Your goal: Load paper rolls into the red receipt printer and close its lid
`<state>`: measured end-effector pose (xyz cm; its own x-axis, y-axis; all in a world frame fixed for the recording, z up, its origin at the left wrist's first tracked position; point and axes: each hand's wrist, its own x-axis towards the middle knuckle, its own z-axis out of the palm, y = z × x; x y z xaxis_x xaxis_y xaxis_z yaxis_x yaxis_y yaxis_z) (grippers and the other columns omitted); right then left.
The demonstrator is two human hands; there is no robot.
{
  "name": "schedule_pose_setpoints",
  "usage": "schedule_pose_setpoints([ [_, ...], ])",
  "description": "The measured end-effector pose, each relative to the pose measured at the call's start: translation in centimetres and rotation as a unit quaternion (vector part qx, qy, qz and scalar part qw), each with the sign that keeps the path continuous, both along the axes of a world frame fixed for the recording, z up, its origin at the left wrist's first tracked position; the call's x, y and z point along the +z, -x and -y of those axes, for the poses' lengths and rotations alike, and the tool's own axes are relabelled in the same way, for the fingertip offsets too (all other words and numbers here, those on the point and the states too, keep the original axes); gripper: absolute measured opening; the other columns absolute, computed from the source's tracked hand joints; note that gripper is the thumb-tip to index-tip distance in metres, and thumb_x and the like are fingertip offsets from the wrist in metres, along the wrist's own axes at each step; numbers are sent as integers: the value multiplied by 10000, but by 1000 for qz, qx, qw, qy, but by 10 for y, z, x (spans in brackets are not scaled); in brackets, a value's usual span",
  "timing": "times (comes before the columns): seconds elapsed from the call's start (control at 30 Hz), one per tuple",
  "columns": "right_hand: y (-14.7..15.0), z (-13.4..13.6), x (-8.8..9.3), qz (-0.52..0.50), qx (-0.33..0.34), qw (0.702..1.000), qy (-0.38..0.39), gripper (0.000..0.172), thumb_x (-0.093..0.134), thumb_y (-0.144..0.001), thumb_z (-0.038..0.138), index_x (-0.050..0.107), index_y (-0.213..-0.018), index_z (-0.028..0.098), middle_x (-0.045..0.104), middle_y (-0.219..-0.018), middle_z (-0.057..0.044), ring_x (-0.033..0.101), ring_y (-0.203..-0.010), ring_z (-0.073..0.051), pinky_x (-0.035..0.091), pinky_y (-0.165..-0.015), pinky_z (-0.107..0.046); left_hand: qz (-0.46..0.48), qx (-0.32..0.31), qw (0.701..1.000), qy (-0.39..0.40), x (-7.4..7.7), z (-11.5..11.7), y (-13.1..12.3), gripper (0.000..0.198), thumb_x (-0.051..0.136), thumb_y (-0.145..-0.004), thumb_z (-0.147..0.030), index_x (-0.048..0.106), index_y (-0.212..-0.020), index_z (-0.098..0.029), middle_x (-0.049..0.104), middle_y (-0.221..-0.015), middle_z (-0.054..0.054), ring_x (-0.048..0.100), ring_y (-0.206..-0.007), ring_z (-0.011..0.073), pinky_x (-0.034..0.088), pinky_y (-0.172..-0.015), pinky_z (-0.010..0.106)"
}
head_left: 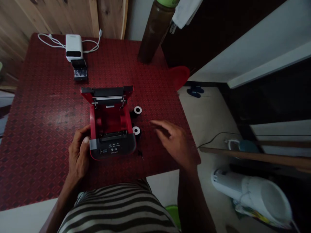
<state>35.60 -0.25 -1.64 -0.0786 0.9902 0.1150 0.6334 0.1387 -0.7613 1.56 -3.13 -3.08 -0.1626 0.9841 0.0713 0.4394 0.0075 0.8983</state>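
Note:
A small red and black printer point(110, 127) sits on the red patterned table point(41, 129) with its lid swung open toward the back; its paper bay is empty. My left hand point(79, 154) rests against the printer's front left corner, thumb on its edge. Two small rolls with white cores lie just right of the printer, one nearer point(136, 131) and one farther back point(137, 110). My right hand point(171, 140) hovers over the table right of the rolls, fingers spread, holding nothing.
A white device point(74, 47) with a white cable and a small black block point(80, 70) lies at the table's back left. A tall dark bottle point(154, 30) stands at the back edge. Floor, a cable and white plastic items are to the right.

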Motion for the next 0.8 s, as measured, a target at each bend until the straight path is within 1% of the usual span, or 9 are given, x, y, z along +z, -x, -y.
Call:
schedule_pose_setpoints([
  [0.07,8,-23,-4,-25,-32,999,-22,290,717,-1021,218,857,-1261,300,884,-1282,-73,849,-1178,-286,688,-1086,-506,2,1,1000,-6,-1,-1,0,616,514,-1156,-675,775,-1429,-188,830,-1178,95,781,-1116,317,609,-968,428],
  [0.2,38,-69,-29,-97,-31,995,4,392,856,-852,226,817,-1238,281,863,-1311,-81,819,-1185,-299,674,-1060,-502,5,-4,1000,-15,-1,-1,0,631,508,-1160,-682,777,-1434,-181,833,-1223,101,779,-1137,310,610,-985,422],
  [0.3,50,-82,-39,-96,-26,995,0,276,827,-835,222,804,-1105,275,870,-1176,-54,805,-1157,-292,635,-1111,-517,17,-4,1000,-1,1,1,0,599,511,-1169,-647,773,-1457,-192,833,-1267,103,777,-1163,311,607,-1007,432],
  [0.37,47,-79,-34,-97,-36,995,-7,259,783,-857,232,788,-1114,262,864,-1175,-61,801,-1149,-286,624,-1115,-523,26,-6,1000,13,2,1,-1,568,526,-1166,-623,767,-1462,-203,830,-1280,103,778,-1192,318,605,-1027,443],
  [0.43,38,-68,-17,-102,-50,993,-17,277,768,-883,250,779,-1160,252,855,-1222,-73,798,-1175,-281,616,-1126,-526,33,-11,999,23,4,1,-1,547,534,-1161,-618,761,-1451,-213,825,-1291,104,775,-1213,325,605,-1051,457],
  [0.53,21,-44,29,-122,-39,991,-24,262,822,-910,267,798,-1171,276,862,-1225,-42,808,-1170,-263,629,-1109,-496,47,-16,998,30,6,1,-2,527,541,-1156,-629,770,-1388,-215,819,-1300,112,766,-1183,329,608,-1058,483],
  [0.67,14,-19,94,-158,104,982,11,313,913,-946,303,833,-1243,366,886,-1194,6,844,-1070,-248,693,-915,-401,62,-11,998,29,4,2,-2,523,557,-1148,-638,770,-1366,-213,819,-1301,109,759,-1124,311,605,-1052,481],
  [0.73,26,-18,111,-111,172,979,0,317,902,-998,346,819,-1302,385,884,-1176,12,846,-1025,-246,696,-895,-398,63,-10,998,27,3,2,-3,535,553,-1149,-636,771,-1389,-211,821,-1314,110,764,-1144,310,601,-1033,456],
  [0.8,48,-25,114,-19,213,977,-27,300,894,-1022,327,801,-1307,340,873,-1172,0,838,-1033,-248,686,-947,-411,68,-13,997,23,3,1,-3,549,550,-1149,-632,771,-1411,-203,824,-1322,115,772,-1169,315,604,-1010,439],
])
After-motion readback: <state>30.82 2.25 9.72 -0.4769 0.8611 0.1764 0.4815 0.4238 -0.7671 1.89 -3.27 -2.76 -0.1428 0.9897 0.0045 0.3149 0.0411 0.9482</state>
